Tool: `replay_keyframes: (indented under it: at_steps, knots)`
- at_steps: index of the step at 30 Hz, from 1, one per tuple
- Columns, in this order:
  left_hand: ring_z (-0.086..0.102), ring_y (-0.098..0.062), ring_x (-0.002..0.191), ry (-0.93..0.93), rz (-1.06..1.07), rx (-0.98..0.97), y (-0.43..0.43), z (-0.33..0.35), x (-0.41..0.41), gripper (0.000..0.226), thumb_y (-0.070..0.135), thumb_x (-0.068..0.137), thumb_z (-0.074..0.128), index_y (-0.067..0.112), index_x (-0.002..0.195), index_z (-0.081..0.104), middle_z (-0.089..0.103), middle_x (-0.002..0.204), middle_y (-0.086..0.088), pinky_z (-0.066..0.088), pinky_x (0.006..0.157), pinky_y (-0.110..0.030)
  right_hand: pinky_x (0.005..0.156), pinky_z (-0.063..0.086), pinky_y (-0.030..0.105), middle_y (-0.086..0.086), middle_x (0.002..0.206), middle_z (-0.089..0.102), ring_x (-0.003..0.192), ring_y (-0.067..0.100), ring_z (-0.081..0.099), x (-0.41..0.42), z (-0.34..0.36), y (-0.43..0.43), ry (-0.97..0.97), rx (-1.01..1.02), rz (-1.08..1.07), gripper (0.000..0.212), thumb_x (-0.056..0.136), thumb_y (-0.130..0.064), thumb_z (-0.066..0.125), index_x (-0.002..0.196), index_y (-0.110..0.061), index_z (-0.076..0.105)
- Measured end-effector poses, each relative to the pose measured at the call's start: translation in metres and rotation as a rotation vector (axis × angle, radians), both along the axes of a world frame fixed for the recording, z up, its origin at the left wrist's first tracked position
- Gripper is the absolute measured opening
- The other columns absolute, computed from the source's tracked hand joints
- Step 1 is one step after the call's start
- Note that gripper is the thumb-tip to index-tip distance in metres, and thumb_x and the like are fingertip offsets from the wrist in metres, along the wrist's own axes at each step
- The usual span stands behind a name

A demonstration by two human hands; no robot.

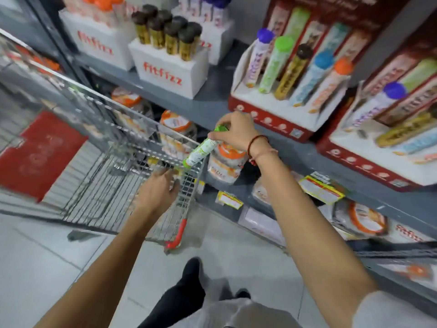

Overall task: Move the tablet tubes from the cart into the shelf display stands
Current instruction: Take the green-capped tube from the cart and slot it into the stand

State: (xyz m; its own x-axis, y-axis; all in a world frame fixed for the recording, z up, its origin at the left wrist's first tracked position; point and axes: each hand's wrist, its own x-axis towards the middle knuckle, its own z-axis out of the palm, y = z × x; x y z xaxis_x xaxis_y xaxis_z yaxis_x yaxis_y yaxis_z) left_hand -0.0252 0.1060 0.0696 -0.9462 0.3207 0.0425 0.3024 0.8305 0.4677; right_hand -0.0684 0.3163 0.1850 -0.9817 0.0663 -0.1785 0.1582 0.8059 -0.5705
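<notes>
A green-capped tablet tube (203,147) is gripped at its cap end by the right hand (234,131), the fingers closed around the lid so that the body hangs tilted down and to the left, just above the near corner of the wire cart (132,147). Held by the cap, the tube's base is left free, which suits a placement base-first into a slot. The left hand (160,185) is lowered into the cart with the fingers loosely curled and spread; nothing can be seen to be clasped in it, though the picture is blurred there and a yellowish item beside the fingertips cannot be made out.

On the shelf (212,107) above, a red display stand (272,119) is set with five tubes leaning back in a row, their caps purple, green, brown, blue and orange, so one colour is assigned to each slot. A second red stand (369,162) at the right is only partly filled, and its tubes lie blurred. White stands (165,72) further back carry upright brown-capped tubes. The held tube is judged to be on its way from cart to a green slot, probably in the second stand, since the first appears full.
</notes>
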Motion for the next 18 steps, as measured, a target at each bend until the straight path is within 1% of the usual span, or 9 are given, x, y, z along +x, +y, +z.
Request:
replay_keyframes:
  at_steps: [4, 7, 8, 10, 12, 13, 15, 16, 18]
  knots:
    - [0.060, -0.039, 0.095, 0.194, -0.130, 0.069, 0.055, 0.033, -0.020, 0.032, 0.007, 0.080, 0.064, 0.004, 0.112, 0.060, 0.063, 0.112, -0.019, 0.053, 0.070, -0.045, 0.066, 0.034, 0.019, 0.003, 0.081, 0.055, 0.088, 0.021, 0.054, 0.028, 0.048, 0.041, 0.121, 0.024, -0.080, 0.033, 0.077, -0.035, 0.075, 0.097, -0.008, 0.072]
    - [0.059, -0.041, 0.094, 0.282, -0.263, 0.076, 0.097, 0.045, -0.030, 0.034, 0.004, 0.075, 0.067, 0.000, 0.108, 0.059, 0.063, 0.108, -0.022, 0.053, 0.073, -0.046, 0.071, 0.031, 0.019, 0.007, 0.093, 0.061, 0.097, 0.022, 0.055, 0.047, 0.076, 0.072, 0.182, 0.073, -0.153, 0.037, 0.077, -0.037, 0.074, 0.104, -0.011, 0.070]
    - [0.059, -0.041, 0.095, 0.295, -0.296, 0.075, 0.110, 0.047, -0.033, 0.035, 0.004, 0.076, 0.067, -0.001, 0.109, 0.058, 0.063, 0.109, -0.022, 0.052, 0.076, -0.046, 0.069, 0.032, 0.019, 0.008, 0.093, 0.061, 0.097, 0.023, 0.056, 0.054, 0.084, 0.082, 0.204, 0.087, -0.181, 0.038, 0.077, -0.037, 0.074, 0.105, -0.011, 0.070]
    - [0.058, -0.042, 0.099, 0.296, -0.353, 0.090, 0.136, 0.049, -0.035, 0.039, 0.005, 0.077, 0.067, -0.004, 0.114, 0.056, 0.061, 0.112, -0.024, 0.051, 0.082, -0.047, 0.061, 0.033, 0.021, 0.004, 0.081, 0.055, 0.083, 0.019, 0.052, 0.069, 0.101, 0.102, 0.238, 0.107, -0.240, 0.036, 0.076, -0.037, 0.074, 0.101, -0.011, 0.070]
    - [0.057, -0.041, 0.105, 0.270, -0.394, 0.110, 0.159, 0.050, -0.033, 0.044, 0.007, 0.080, 0.066, -0.005, 0.120, 0.053, 0.059, 0.118, -0.025, 0.049, 0.088, -0.049, 0.062, 0.032, 0.022, 0.001, 0.072, 0.051, 0.078, 0.016, 0.047, 0.083, 0.113, 0.121, 0.257, 0.138, -0.287, 0.030, 0.076, -0.037, 0.075, 0.090, -0.011, 0.069]
    - [0.056, -0.041, 0.108, 0.254, -0.411, 0.116, 0.169, 0.049, -0.031, 0.045, 0.008, 0.081, 0.065, -0.004, 0.122, 0.051, 0.057, 0.121, -0.025, 0.048, 0.090, -0.049, 0.064, 0.033, 0.024, 0.001, 0.072, 0.051, 0.080, 0.016, 0.047, 0.090, 0.118, 0.130, 0.264, 0.155, -0.304, 0.029, 0.076, -0.037, 0.075, 0.087, -0.011, 0.068]
    - [0.055, -0.040, 0.111, 0.241, -0.451, 0.120, 0.186, 0.046, -0.026, 0.047, 0.009, 0.081, 0.065, -0.003, 0.124, 0.050, 0.056, 0.125, -0.025, 0.047, 0.092, -0.049, 0.068, 0.035, 0.024, 0.001, 0.082, 0.055, 0.086, 0.014, 0.047, 0.101, 0.124, 0.147, 0.284, 0.167, -0.343, 0.032, 0.077, -0.036, 0.074, 0.093, -0.009, 0.070]
    - [0.055, -0.040, 0.113, 0.241, -0.476, 0.115, 0.193, 0.044, -0.023, 0.048, 0.010, 0.081, 0.065, -0.002, 0.125, 0.050, 0.055, 0.127, -0.025, 0.046, 0.094, -0.050, 0.065, 0.035, 0.022, 0.001, 0.086, 0.055, 0.085, 0.015, 0.048, 0.106, 0.127, 0.154, 0.294, 0.165, -0.358, 0.032, 0.078, -0.034, 0.074, 0.095, -0.008, 0.070]
    - [0.048, -0.036, 0.123, 0.252, -0.550, 0.048, 0.204, 0.039, -0.017, 0.050, 0.015, 0.084, 0.062, 0.000, 0.129, 0.047, 0.050, 0.135, -0.022, 0.037, 0.105, -0.049, 0.046, 0.036, 0.014, 0.002, 0.087, 0.056, 0.071, 0.017, 0.050, 0.115, 0.131, 0.167, 0.294, 0.133, -0.377, 0.030, 0.080, -0.029, 0.073, 0.099, -0.006, 0.069]
